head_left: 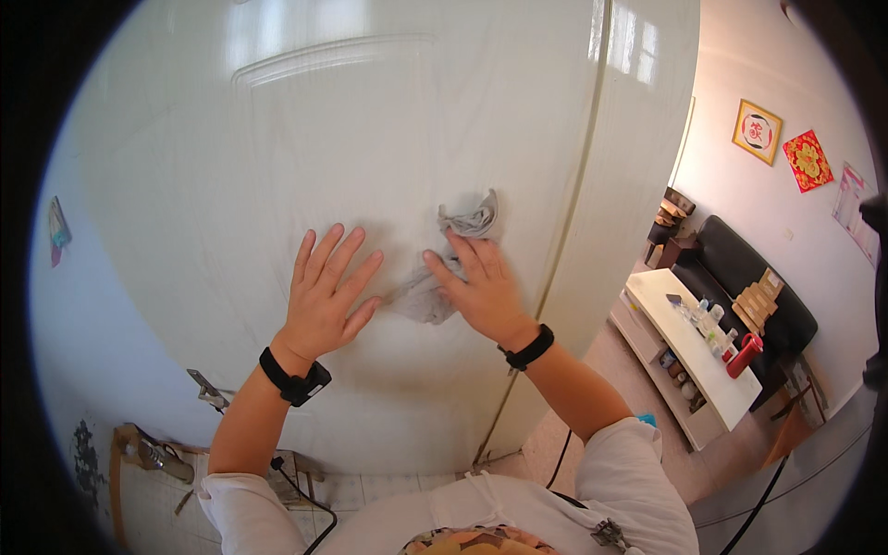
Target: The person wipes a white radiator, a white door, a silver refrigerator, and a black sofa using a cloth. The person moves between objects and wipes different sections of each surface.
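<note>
A glossy white door [277, 166] with a raised panel moulding fills the middle of the view. My right hand [486, 289] presses a crumpled grey cloth [427, 294] against its surface. Part of the cloth bunches up above my fingertips, and another part spreads out to the left of the hand. To the left, my left hand [324, 294] has its fingers spread, palm toward the door, and holds nothing. Whether that palm touches the door I cannot tell. Each wrist wears a black band.
Past the door's right edge stands a white coffee table [689, 356] with bottles and a red flask [746, 355] on it. Behind it is a black sofa [731, 264]. A metal door handle [208, 390] sits at the lower left. Black cables [314, 504] hang near my arms.
</note>
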A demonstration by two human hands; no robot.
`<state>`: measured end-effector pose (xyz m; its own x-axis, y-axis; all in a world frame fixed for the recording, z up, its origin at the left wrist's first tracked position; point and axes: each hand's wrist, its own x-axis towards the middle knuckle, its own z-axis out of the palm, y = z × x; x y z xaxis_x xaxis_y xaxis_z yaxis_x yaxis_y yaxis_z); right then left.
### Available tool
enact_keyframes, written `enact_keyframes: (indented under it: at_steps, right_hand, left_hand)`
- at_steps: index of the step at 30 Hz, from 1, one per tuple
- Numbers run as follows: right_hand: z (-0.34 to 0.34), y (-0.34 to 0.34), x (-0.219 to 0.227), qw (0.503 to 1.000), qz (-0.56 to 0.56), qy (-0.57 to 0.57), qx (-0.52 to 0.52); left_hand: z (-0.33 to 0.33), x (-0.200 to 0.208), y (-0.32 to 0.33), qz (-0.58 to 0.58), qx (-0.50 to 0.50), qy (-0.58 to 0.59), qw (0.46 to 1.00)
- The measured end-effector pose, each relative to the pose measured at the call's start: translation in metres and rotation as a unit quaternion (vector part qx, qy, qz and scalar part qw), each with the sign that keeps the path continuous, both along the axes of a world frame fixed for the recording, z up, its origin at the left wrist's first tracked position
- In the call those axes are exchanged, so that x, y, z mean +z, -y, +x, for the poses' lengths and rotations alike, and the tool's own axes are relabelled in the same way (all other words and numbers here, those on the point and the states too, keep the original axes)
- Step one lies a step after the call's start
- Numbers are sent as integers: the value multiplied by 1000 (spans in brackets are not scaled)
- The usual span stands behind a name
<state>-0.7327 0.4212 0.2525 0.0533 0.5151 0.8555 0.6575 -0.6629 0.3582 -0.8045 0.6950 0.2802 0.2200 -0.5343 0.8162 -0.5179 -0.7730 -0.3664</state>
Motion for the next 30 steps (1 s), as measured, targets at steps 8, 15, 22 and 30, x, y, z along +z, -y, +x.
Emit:
enact_keyframes:
  at_steps: [8, 15, 22, 30]
  right_hand:
    - [43, 107, 133, 991, 71, 111, 4]
    - [114, 205, 209, 984, 121, 118, -56]
    - [103, 235, 103, 992, 69, 50, -98]
    - [159, 259, 192, 973, 83, 186, -104]
  left_hand:
    - [14, 0, 72, -40, -6, 33, 999]
    - [56, -14, 132, -70, 26, -5, 997]
    - [72, -25, 143, -55, 107, 58, 991]
    - [82, -31, 145, -37, 140, 80, 986]
